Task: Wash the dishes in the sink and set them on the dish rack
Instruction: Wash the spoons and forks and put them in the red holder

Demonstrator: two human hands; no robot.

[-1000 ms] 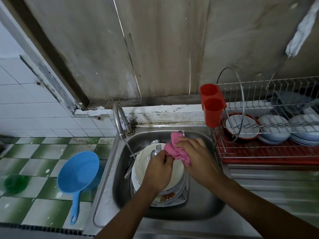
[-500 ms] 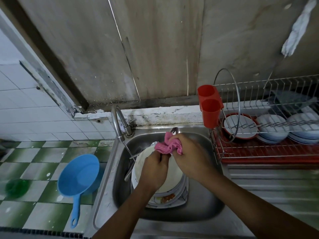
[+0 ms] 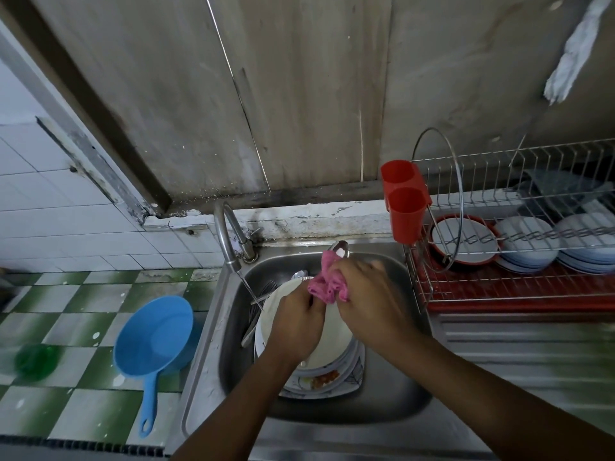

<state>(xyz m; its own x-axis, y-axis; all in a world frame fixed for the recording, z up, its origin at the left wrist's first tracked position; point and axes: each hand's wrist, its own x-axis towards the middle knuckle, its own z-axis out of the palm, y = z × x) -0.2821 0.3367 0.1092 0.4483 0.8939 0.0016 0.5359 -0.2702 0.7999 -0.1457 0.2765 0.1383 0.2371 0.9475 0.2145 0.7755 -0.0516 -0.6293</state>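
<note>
Spoon scrubbed with pink cloth over the sink

Spoon (image 3: pixel 339 250) sits above the steel sink (image 3: pixel 392 387), its bowl poking out past a pink cloth (image 3: pixel 327 285). The right hand (image 3: pixel 369 301) has its fingers closed around the cloth. The left hand (image 3: pixel 296 324) is curled shut at the spoon's lower end; the handle itself is hidden. Below them lies a stack of dirty plates (image 3: pixel 329 374) with cutlery. A thin stream runs from the tap (image 3: pixel 229 234). The dish rack (image 3: pixel 512 261) stands on the worktop to the right, holding clean plates.
</note>
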